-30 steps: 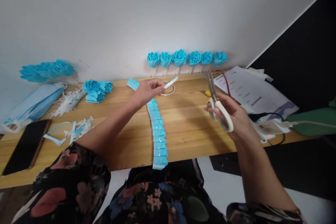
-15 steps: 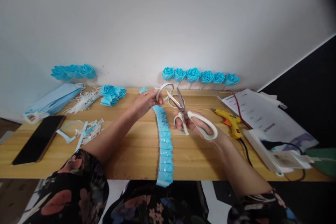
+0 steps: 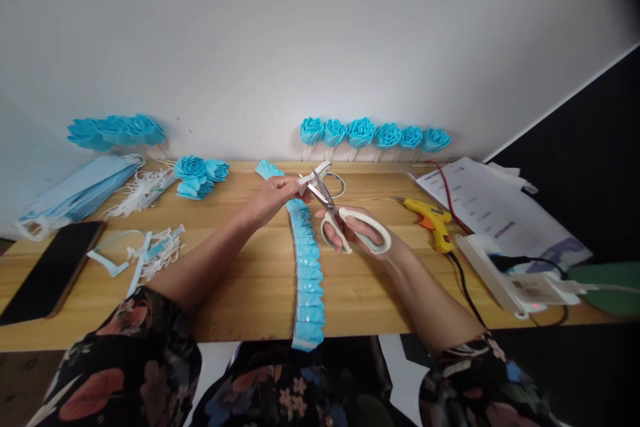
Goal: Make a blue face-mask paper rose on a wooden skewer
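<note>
My left hand [image 3: 274, 195] pinches the end of a white tape strip [image 3: 316, 172] above the wooden table [image 3: 240, 280]. My right hand [image 3: 356, 232] grips white-handled scissors [image 3: 345, 219], whose blades are parted around that strip just right of my left fingers. The tape's loop [image 3: 341, 182] lies on the table behind the blades. Under both hands a long pleated blue strip [image 3: 306, 263] runs from the far side to the near edge and hangs over it.
Blue paper roses [image 3: 373, 133] lean along the wall, more roses [image 3: 199, 175] and blue masks [image 3: 75, 190] lie at left. A phone [image 3: 47, 273] and white scraps [image 3: 153, 248] sit front left. A yellow glue gun [image 3: 431, 219], papers [image 3: 480, 200] and a power strip [image 3: 515, 280] are right.
My right hand brought the scissors from the right side over to the tape. The blades now straddle the white strip that my left hand holds, and both hands sit lower, nearer the pleated strip.
</note>
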Demonstrator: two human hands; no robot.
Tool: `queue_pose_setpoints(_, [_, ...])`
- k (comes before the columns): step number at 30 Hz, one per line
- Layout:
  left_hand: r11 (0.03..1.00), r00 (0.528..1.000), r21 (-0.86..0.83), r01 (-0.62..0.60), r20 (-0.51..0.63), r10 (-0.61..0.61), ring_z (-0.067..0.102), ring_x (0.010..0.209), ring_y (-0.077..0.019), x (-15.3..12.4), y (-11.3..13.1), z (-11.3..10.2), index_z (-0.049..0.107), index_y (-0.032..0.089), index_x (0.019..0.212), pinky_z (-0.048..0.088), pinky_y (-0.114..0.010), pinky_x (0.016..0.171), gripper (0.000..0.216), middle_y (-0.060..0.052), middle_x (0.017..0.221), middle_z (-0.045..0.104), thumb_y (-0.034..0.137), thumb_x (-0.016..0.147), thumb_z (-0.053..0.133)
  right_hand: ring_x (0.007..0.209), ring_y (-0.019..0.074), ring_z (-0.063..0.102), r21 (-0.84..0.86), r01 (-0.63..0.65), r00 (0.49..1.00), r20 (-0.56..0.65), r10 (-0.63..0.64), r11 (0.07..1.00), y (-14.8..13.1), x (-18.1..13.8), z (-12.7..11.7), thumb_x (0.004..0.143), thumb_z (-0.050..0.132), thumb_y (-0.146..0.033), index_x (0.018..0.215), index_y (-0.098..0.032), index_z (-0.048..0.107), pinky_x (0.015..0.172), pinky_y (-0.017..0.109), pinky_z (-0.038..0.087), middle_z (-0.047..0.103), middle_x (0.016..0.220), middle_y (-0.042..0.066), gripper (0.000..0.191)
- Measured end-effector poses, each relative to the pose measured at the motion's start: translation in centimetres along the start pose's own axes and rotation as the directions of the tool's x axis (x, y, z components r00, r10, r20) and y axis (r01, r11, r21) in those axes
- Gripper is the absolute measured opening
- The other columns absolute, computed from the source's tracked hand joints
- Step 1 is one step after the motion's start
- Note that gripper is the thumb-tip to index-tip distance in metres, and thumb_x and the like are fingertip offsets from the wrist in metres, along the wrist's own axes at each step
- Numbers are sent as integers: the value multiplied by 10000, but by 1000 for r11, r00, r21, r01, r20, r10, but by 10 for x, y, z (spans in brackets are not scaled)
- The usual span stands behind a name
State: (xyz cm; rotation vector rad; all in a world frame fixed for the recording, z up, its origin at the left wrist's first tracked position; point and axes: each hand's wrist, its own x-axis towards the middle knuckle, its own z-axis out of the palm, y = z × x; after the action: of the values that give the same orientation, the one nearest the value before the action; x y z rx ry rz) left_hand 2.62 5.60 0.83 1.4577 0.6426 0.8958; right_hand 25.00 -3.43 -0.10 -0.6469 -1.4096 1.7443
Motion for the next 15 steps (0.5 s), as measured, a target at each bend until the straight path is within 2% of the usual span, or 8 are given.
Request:
queue_pose_setpoints(5, [978,998,201,-48,60,37,647,847,-207,-3,0,1,752,140,774,497,-302,799,519,-74,833,725,647,850,668,609,126,556,25,55,998,4,-55,998,10,4,-1,919,631,-609,1283,-170,656,515,243,436,596,774,16,571])
queue_pose_setpoints(15, [959,990,269,-94,125,62,659,870,-200,-7,9,3,742,149,784,496,-287,818,443,-65,856,735,553,916,616,485,78,454,117,49,998,-53,-43,992,11,7,5,914,665,-555,1202,-150,673,433,217,352,551,689,-24,496])
